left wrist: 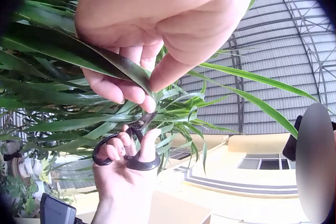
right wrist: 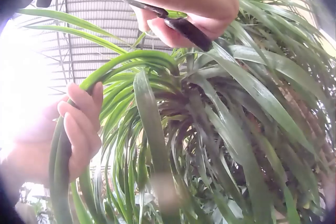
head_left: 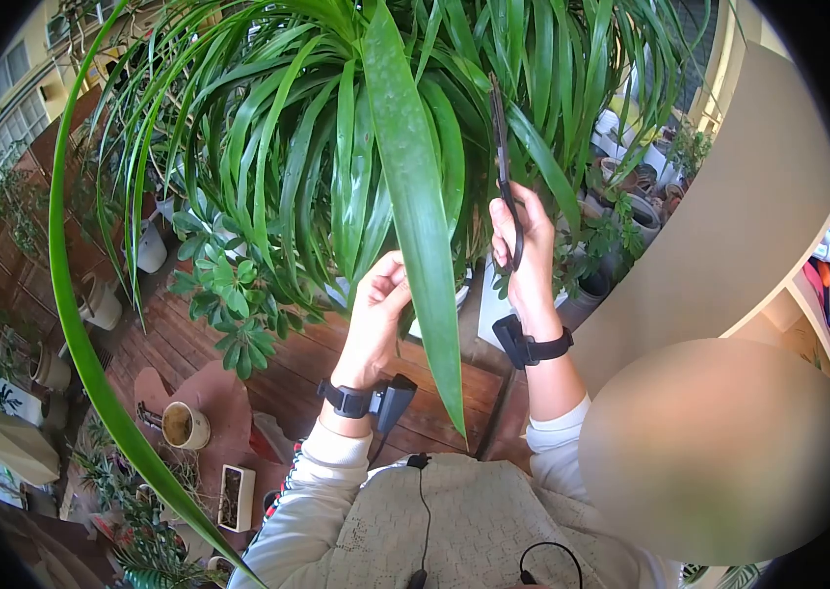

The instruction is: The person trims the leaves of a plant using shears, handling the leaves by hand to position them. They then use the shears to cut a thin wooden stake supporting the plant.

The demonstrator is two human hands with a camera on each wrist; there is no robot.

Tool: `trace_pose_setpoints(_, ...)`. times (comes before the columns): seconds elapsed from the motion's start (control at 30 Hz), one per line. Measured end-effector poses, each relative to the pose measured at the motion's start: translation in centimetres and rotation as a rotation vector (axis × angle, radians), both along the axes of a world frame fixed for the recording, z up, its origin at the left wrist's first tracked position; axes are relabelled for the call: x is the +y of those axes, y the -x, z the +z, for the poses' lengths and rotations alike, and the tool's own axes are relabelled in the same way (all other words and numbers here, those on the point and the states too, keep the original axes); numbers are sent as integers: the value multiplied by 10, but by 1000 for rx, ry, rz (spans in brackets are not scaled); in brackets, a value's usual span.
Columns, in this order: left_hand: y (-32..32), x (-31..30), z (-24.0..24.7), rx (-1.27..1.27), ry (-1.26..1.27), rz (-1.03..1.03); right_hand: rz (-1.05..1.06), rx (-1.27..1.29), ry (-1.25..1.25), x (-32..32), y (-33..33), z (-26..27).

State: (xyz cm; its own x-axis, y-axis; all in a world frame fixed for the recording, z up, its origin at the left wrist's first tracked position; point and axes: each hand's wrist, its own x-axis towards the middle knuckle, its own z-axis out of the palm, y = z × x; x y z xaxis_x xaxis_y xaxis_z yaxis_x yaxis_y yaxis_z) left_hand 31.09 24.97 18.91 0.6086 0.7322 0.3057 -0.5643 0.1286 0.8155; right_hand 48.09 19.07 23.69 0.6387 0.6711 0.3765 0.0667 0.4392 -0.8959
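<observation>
Two hands are up among the foliage of one large plant [head_left: 336, 128], whose long strap leaves are too many to count. The left hand [head_left: 375, 314], at the centre of the head view, has its fingers curled and pinches one narrow leaf [left wrist: 121, 65] between thumb and fingertips; in the right wrist view that leaf arches over and runs down through the closed fingers. The right hand [head_left: 525, 257], just right of centre, grips one pair of black scissors [head_left: 504, 177], with its fingers through the two loops. The blades point up into the leaves toward the top of the frame and look close together. The scissors are near the pinched leaf, but whether they touch it cannot be told. Each wrist carries one black strap [head_left: 346, 398] with a camera, two in all.

Below, at lower left, a reddish plank deck [head_left: 307, 368] bears one round cup [head_left: 184, 425] and one small rectangular planter [head_left: 236, 496]. Several pale pots [head_left: 631, 177] crowd the upper right, hard to count behind the leaves. A beige wall [head_left: 729, 226] curves down the right side. Overhead, in the wrist views, a ribbed arched roof [left wrist: 294, 50] sits on metal trusses
</observation>
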Motion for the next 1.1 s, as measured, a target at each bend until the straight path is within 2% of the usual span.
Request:
trace_pose_setpoints(0.83, 0, -1, 1, 7, -25, 10, -19, 26, -29, -4, 10, -15)
trace_pose_setpoints(0.9, 0, -2, 2, 12, -18, 8, 15, 62, -29, -16, 15, -21)
trace_pose_setpoints(1.0, 0, -4, 3, 13, -7, 4, 54, -77, 119, -45, 12, -48)
trace_pose_setpoints(1.1, 5, -6, 4, 67, 33, 15, 77, -106, 147, -69, 8, -78)
